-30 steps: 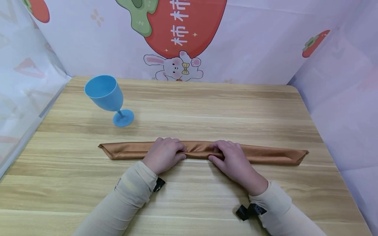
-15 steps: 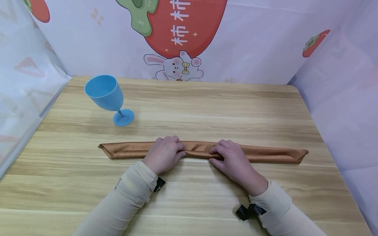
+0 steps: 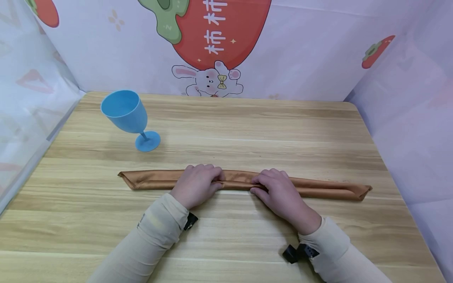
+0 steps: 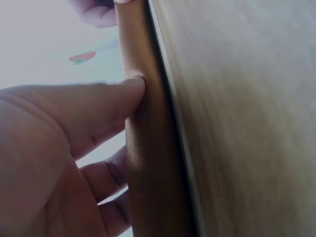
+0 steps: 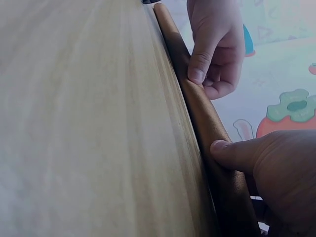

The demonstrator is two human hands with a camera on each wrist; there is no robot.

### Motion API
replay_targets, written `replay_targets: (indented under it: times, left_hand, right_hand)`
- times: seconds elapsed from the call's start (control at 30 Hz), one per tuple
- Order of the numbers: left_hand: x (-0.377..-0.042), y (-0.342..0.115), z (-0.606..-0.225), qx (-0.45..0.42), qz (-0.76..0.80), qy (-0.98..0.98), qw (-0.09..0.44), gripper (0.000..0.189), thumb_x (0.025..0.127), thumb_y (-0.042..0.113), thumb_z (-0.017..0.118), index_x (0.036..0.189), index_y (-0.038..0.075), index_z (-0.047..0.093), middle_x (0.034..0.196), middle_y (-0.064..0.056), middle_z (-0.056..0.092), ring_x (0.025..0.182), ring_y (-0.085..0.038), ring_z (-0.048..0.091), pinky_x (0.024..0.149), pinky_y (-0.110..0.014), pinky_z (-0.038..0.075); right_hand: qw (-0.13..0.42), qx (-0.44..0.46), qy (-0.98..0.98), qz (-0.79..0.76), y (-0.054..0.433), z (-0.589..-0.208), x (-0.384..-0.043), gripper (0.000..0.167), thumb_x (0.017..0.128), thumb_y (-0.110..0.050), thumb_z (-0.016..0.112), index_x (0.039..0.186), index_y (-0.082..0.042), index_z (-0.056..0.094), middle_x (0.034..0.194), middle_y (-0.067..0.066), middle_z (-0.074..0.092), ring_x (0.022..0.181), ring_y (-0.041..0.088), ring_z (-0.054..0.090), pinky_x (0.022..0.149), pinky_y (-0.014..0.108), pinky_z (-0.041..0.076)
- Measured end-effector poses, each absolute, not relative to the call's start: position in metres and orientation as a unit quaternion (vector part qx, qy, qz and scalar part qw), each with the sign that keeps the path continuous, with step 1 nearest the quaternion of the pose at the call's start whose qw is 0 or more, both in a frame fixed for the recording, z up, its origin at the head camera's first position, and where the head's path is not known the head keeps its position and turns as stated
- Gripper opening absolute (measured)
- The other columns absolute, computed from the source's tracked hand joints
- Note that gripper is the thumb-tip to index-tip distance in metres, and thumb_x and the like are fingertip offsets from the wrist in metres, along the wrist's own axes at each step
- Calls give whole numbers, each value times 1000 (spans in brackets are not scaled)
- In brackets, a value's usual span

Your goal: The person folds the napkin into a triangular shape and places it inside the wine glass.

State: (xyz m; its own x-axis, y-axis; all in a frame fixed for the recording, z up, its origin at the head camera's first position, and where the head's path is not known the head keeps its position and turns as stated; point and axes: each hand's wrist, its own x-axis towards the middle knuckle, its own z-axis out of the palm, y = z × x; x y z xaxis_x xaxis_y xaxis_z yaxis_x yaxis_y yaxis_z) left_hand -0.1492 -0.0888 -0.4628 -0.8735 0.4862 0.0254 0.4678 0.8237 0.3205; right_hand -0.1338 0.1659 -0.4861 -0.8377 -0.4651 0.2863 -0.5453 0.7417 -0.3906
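A long, folded strip of shiny brown cloth [image 3: 237,184] crosses the frame's middle on the pale wood-grain desk [image 3: 240,232]. The left hand [image 3: 196,185] and right hand [image 3: 282,195] each pinch its near edge; a blue stemmed goblet [image 3: 130,118] stands upper left.

I read one Chinese character twice: 柿 柿.
The two white printed characters [image 3: 214,29] stand on the large red cartoon fruit [image 3: 244,31] on my white printed backdrop [image 3: 301,67], which rises behind the far edge of the pale wood-grain tabletop [image 3: 247,125]. They form a column above the middle of that edge, and the upper one reaches the top of my view. On the fruit's green cartoon leaf [image 3: 170,23], toward the tabletop's far left corner, a tiny pale mark [image 3: 168,28] looks like a Z or N; I can't tell which. Small dark lettering [image 3: 141,220] on my beige fabric left sleeve [image 3: 152,236], over the tabletop's near edge, is too small for me to read.
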Motion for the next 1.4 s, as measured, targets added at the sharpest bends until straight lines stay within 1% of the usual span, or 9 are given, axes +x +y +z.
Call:
replay_targets:
  times: [0.07, 0.23, 0.5, 0.67, 0.83, 0.93, 1.03, 1.2, 1.4]
  left_hand:
    - [-150, -89, -461, 253, 152, 955, 30, 9, 91, 33, 75, 91, 30, 67, 82, 13, 61, 74, -12, 56, 71, -40, 44]
    - [-151, -90, -455, 253, 138, 956, 47, 18, 84, 39, 81, 92, 31, 68, 81, 13, 56, 74, -12, 53, 72, -39, 43]
    - [-142, -86, -459, 240, 142, 958, 67, 19, 80, 35, 86, 92, 29, 71, 87, 12, 56, 80, -14, 55, 80, -42, 44]
    - [-133, -84, -465, 247, 132, 959, 38, 15, 81, 33, 85, 88, 27, 74, 85, 12, 56, 77, -14, 51, 73, -36, 42]
    - [-126, -83, -468, 262, 123, 957, 6, 8, 83, 29, 83, 87, 26, 76, 84, 12, 61, 73, -13, 51, 65, -31, 38]
    - [-125, -84, -467, 261, 126, 957, 8, 7, 85, 28, 81, 90, 24, 78, 86, 11, 64, 74, -13, 53, 65, -30, 39]
    - [-125, -84, -465, 261, 116, 958, 3, 8, 87, 27, 79, 94, 23, 79, 88, 10, 67, 76, -14, 55, 65, -31, 40]
    - [-127, -85, -461, 262, 95, 960, -9, 10, 91, 25, 75, 100, 23, 79, 90, 8, 68, 78, -16, 57, 67, -33, 42]
    - [-131, -85, -454, 247, 131, 960, -11, 9, 89, 21, 76, 97, 23, 72, 88, 9, 69, 78, -15, 57, 69, -35, 41]
  right_hand:
    - [92, 274, -928, 235, 166, -485, -135, 16, 82, -20, 85, 94, -17, 74, 90, -8, 68, 84, 15, 59, 74, 35, 39]
    - [95, 277, -926, 238, 166, -482, -136, 15, 83, -20, 83, 95, -17, 75, 89, -9, 68, 84, 14, 60, 75, 36, 41]
    - [70, 271, -930, 238, 168, -480, -127, 13, 85, -21, 82, 95, -20, 75, 89, -12, 67, 84, 11, 59, 76, 36, 40]
    - [60, 261, -936, 230, 168, -483, -120, 11, 85, -23, 82, 93, -21, 75, 86, -14, 64, 82, 10, 57, 76, 35, 40]
    - [61, 251, -939, 226, 167, -486, -113, 7, 86, -22, 81, 91, -19, 76, 86, -13, 58, 82, 10, 52, 76, 33, 38]
    - [73, 253, -938, 226, 167, -486, -112, 6, 86, -20, 80, 91, -19, 77, 86, -13, 58, 82, 9, 53, 76, 33, 39]
    - [85, 253, -933, 240, 167, -487, -113, 11, 85, -19, 81, 93, -21, 74, 88, -16, 62, 82, 6, 54, 76, 33, 39]
    - [105, 250, -927, 258, 167, -485, -116, 17, 81, -19, 85, 87, -25, 71, 88, -17, 61, 82, 5, 53, 76, 33, 39]
    - [111, 247, -932, 242, 167, -479, -119, 21, 74, -23, 91, 85, -23, 72, 88, -14, 58, 83, 9, 52, 77, 33, 40]
